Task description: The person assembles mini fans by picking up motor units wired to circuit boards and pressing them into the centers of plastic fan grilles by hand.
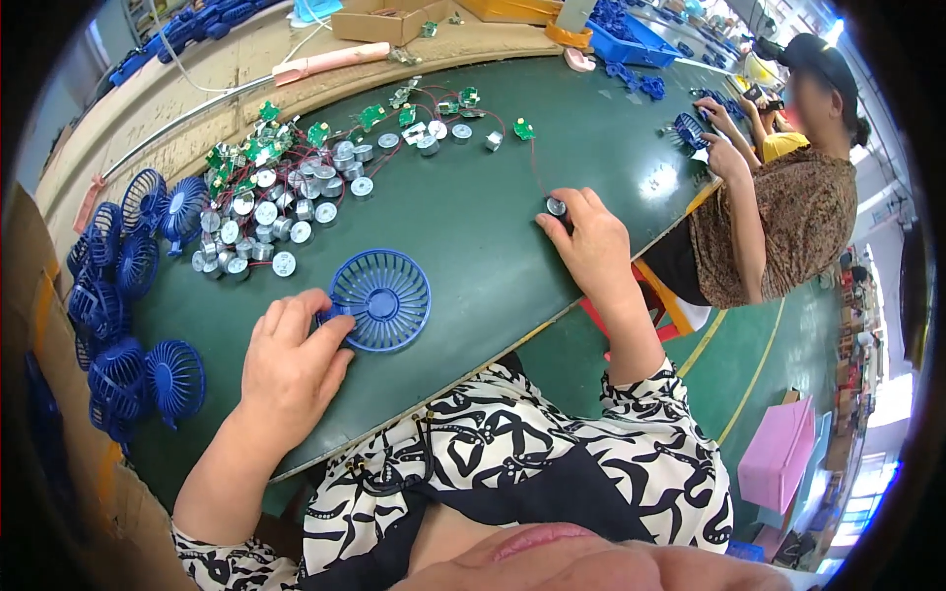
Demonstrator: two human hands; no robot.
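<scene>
My left hand [298,353] pinches the short stem of a round blue fan cage [382,303], which lies on the green tabletop with its slatted bowl facing up. Off to the right, my right hand [591,239] grips a small round motor [556,206] between thumb and fingers. A thin red wire runs from that motor to a green circuit board [523,129] resting farther back on the table. Beyond the cage is a heap of silver motors [284,263] wired to more green circuit boards [264,150].
Several blue fan cages [175,380] are piled along the table's left end. Cardboard and a pink-wrapped rod [331,63] border the far edge. At the right, a co-worker [778,212] handles another blue cage [690,130]. A blue bin [631,39] stands at the back.
</scene>
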